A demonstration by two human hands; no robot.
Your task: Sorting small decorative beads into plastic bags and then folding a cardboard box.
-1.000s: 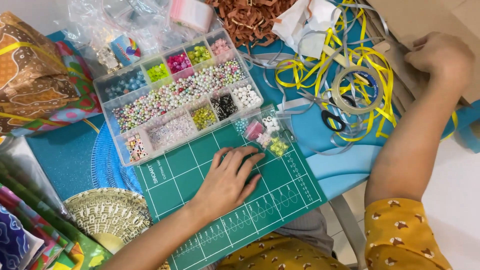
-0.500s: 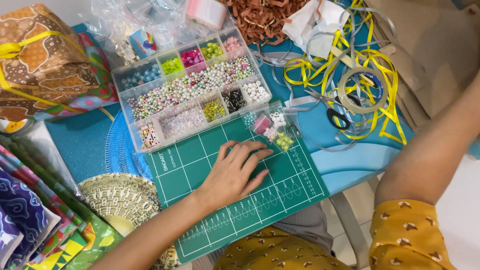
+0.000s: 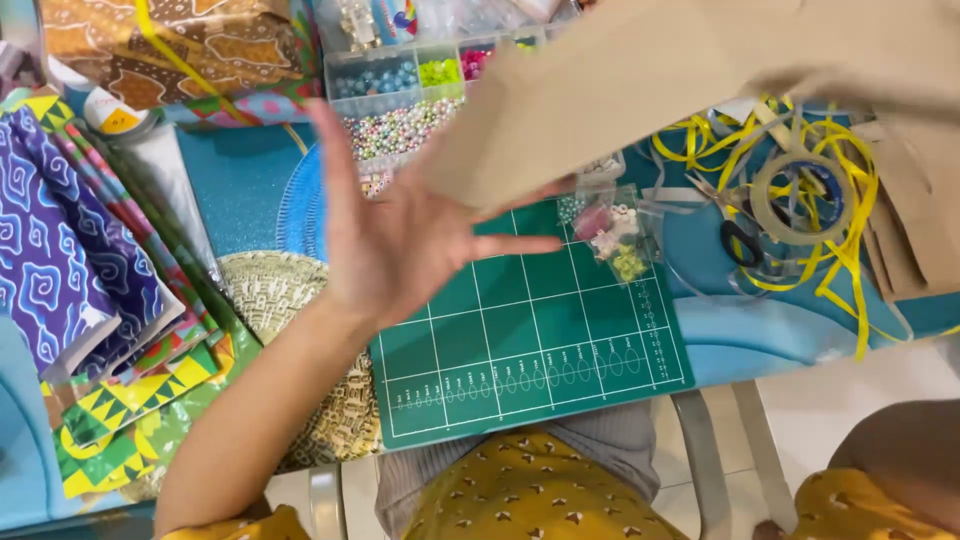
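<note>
Holds the left hand (image 3: 400, 245) up over the green mat (image 3: 530, 340), fingers spread wide apart, gripping nothing, fingertips just touching the low edge of the brown paper (image 3: 640, 90). Cannot see the right hand, so cannot tell if it is open or closed; likely hidden up behind the paper. Keeps the brown paper in the air above the far half of the worktop (image 3: 760, 330), tilted, not yet laid down flat. Seems early in the work: mat at the middle of the near edge bare, nothing cut, taped or stuck on it. Shows no beads taken out, with the bead box (image 3: 400, 100) sitting open toward the far edge, partly covered by the paper, and a small bead bag (image 3: 615, 235) at the mat's far right corner. Leaves the tape roll (image 3: 800, 200), scissors (image 3: 740, 240) and yellow ribbon (image 3: 850, 220) lying in a tangle near the right edge, touched by no hand. Leaves the bright patterned sheets (image 3: 60, 250) stacked along the left edge too.
</note>
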